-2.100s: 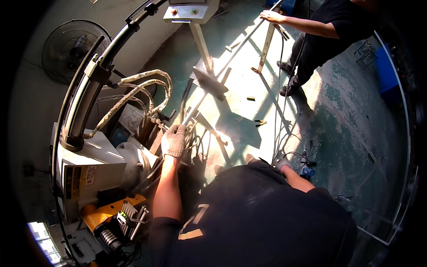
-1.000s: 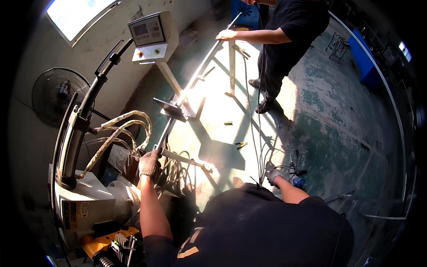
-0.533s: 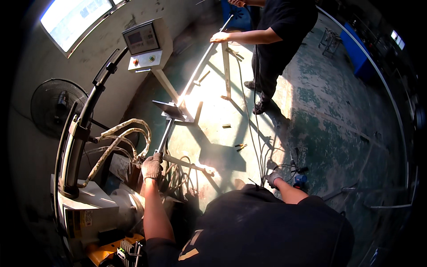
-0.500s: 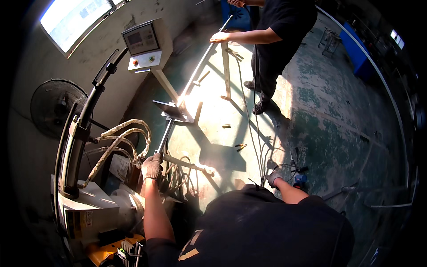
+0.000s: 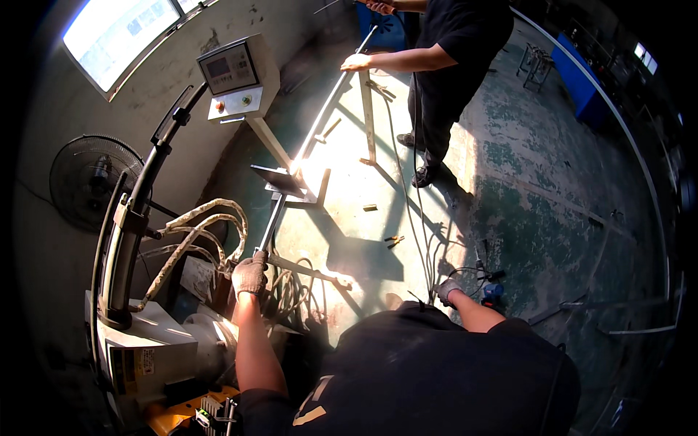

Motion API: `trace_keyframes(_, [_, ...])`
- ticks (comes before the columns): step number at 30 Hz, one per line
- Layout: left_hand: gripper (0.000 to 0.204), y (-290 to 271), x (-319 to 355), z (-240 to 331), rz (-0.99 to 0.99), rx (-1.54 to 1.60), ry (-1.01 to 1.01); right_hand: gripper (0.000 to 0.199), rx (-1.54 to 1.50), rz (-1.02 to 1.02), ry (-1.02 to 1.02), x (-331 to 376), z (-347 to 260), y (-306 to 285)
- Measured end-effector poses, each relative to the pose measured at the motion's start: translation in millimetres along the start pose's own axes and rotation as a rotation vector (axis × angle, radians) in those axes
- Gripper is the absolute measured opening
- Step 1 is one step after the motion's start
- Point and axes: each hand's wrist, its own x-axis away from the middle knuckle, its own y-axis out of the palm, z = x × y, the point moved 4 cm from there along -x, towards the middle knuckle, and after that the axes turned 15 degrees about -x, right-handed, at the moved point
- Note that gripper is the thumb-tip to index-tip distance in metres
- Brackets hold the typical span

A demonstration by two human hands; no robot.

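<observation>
My left hand (image 5: 250, 275), in a knitted work glove, is wrapped round the near end of a long metal bar (image 5: 273, 221). The bar runs away from me past a dark tilted plate (image 5: 278, 179), its lit stretch glaring in the sun. At the far end another person's hand (image 5: 356, 62) rests on it; that person's other hand (image 5: 380, 6) holds a tool with a thin rod. My right hand (image 5: 446, 292), also gloved, hangs low at my right side beside dark cables (image 5: 425, 251). Its fingers are curled, and what is in them is hidden.
A control panel (image 5: 230, 67) on a post stands left of the bar, with a machine (image 5: 145, 334) and thick hoses (image 5: 193, 232) nearer me. A fan (image 5: 94, 178) is by the wall. Pliers (image 5: 394, 240) and a blue power tool (image 5: 492, 293) lie on the floor.
The other person's tool hand has shifted slightly left, bringing more of the thin rod into view. My two hands keep their places.
</observation>
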Motion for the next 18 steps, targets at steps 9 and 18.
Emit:
trace_keyframes(9, [0.065, -1, 3, 5, 0.035, -0.039, 0.049, 0.047, -0.002, -0.024, 0.042, 8, -2, -3])
trace_keyframes(18, [0.062, -1, 6, 5, 0.003, -0.041, 0.01, 0.046, 0.062, 0.011, 0.03, 27, -10, -4])
